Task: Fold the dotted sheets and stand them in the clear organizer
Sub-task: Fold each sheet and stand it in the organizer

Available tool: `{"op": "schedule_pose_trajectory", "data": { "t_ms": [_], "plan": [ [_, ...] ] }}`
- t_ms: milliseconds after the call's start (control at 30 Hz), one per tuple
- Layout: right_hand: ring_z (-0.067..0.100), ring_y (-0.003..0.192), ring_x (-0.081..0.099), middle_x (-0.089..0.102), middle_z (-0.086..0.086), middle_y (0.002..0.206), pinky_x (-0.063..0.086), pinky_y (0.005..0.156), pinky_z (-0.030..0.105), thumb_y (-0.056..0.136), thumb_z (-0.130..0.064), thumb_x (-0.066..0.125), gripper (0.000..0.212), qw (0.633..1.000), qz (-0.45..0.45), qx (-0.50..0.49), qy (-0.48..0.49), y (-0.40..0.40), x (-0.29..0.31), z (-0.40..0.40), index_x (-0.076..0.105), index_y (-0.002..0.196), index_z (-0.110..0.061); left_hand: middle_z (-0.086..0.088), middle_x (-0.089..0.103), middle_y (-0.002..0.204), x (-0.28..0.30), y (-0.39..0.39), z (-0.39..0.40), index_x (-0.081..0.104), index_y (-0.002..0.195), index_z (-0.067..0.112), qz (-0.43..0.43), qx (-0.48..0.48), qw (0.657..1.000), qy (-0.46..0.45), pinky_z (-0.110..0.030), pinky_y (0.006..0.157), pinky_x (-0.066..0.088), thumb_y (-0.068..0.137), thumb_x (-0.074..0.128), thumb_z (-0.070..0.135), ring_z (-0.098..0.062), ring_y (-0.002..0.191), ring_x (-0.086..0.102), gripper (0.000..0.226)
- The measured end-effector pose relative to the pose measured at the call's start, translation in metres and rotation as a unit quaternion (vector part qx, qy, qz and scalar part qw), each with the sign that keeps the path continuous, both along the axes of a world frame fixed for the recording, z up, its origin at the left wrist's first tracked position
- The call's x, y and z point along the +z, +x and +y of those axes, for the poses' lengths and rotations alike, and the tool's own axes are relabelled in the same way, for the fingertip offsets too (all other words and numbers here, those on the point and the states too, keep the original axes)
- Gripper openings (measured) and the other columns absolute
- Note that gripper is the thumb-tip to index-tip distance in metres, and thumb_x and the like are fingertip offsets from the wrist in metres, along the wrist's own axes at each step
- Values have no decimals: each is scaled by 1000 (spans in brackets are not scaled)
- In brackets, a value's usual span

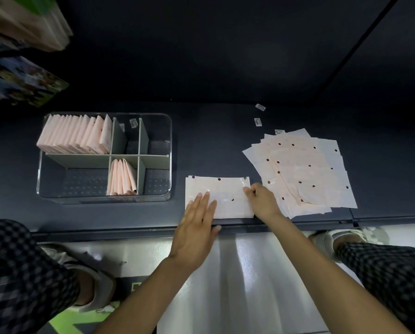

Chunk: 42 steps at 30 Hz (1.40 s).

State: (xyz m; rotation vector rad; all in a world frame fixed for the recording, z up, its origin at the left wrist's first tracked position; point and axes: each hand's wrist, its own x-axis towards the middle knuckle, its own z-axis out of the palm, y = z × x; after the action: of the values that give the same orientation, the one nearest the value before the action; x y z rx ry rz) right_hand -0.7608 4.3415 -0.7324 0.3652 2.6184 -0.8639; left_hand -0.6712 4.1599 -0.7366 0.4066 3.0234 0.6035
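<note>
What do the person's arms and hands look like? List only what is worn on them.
Nothing is worn on either. The left hand and right hand have no gloves, and no rings, watch or bands show. Both forearms are bare up to the bottom edge of the picture, so no sleeves are in view.

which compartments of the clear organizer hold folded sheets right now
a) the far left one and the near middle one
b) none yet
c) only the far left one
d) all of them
a: in the clear organizer, folded sheets fill the far left compartment and a smaller bunch stands in the near middle one; the other compartments hold no folded sheets.
</note>
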Motion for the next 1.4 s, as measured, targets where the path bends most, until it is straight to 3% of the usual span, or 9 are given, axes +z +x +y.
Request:
{"op": "schedule_pose_trajectory", "data": {
  "t_ms": [333,400,567,700,833,1033,1133,1267,1400],
  "plan": [
    [23,77,47,52,4,77,33,69,28,99,-31,43,37,1000,1,-27,-5,0,0,-1,36,66,-17,-24,30,149,-13,18,-21,33,145,28,-32,-77,986,-145,-46,110,29,85,55,58,-34,139,31,71],
    [27,79,52,57,8,81,36,67,30,99,-34,42,32,998,23,-60,2,6,2,-3,45,77,-11,-25,11,154,-13,16,-22,12,149,34,-43,-89,982,-163,-45,115,12,90,44,60,-34,144,13,72],
    [31,81,59,64,10,92,49,70,38,87,-18,64,15,917,329,114,194,49,5,-11,62,97,-8,-17,-30,150,-21,14,-22,-30,136,41,-65,-96,981,-158,-36,111,-19,95,19,62,-28,136,-33,67],
    [23,116,59,63,2,126,49,97,41,90,-32,58,35,835,348,367,217,79,-11,-14,65,119,-13,-17,-27,153,-15,12,-21,-24,138,41,-83,-96,978,-166,-34,110,-19,95,23,61,-28,142,-24,66],
    [19,127,50,55,1,135,42,104,43,94,-40,33,51,816,305,412,268,86,-13,14,61,124,-10,-18,-23,154,-8,10,-21,-14,146,41,-98,-104,973,-181,-36,114,-13,96,23,59,-29,144,-19,65],
    [20,122,55,62,0,127,44,103,44,94,-35,36,46,826,300,391,273,85,-1,44,69,113,-10,-15,-12,158,-4,14,-35,0,148,44,-100,-80,979,-161,-35,117,-6,96,23,58,-26,146,-10,58],
    [21,114,61,67,1,117,47,99,42,87,-27,64,23,824,348,377,241,78,-1,40,74,99,-9,-8,13,159,2,15,-46,33,145,36,-75,-46,991,-105,-34,118,5,98,31,52,-21,146,12,49],
    [18,85,71,74,2,94,54,85,38,62,-13,87,18,829,394,353,180,68,1,35,75,74,-9,-7,60,129,11,10,-52,74,96,16,5,-4,999,-42,-43,103,41,86,68,31,-28,124,53,19],
    [19,72,71,74,4,87,56,79,36,51,-3,90,25,822,400,369,169,59,-1,37,74,69,-8,-2,56,134,4,5,-58,70,86,13,12,-6,1000,-2,-35,112,28,92,61,27,-22,133,44,18]
  ]
}}
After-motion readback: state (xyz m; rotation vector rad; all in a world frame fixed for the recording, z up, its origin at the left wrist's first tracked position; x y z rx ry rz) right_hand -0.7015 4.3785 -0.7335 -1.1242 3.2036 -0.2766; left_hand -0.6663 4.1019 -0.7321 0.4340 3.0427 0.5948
